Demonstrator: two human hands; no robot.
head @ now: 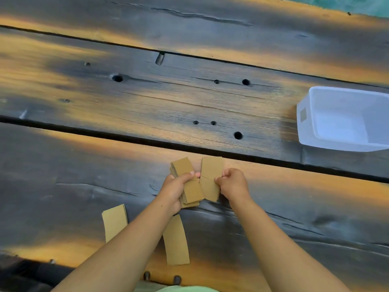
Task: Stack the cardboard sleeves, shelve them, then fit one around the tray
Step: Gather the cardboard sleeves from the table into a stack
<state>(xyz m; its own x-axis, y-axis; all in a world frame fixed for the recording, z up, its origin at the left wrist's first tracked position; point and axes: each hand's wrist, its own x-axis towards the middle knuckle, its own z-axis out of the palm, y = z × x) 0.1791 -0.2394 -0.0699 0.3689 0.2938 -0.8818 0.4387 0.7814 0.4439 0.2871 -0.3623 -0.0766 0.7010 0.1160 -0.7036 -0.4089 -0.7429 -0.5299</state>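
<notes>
My left hand (175,189) grips a thick stack of flat brown cardboard sleeves (183,166) just above the dark wooden table. My right hand (232,183) pinches a single curved sleeve (211,168) and holds it edge to edge against the right side of the stack. Two more sleeves lie flat on the table nearer to me: one (114,222) left of my left forearm, the other (175,241) between my forearms. A white plastic tray (304,121) stands at the right edge of the view, its inside bare.
The table (147,102) is made of wide charred planks with dark gaps and several drilled holes. Its near edge (162,278) carries two bolt heads. A teal surface (347,3) shows beyond the far edge at top right.
</notes>
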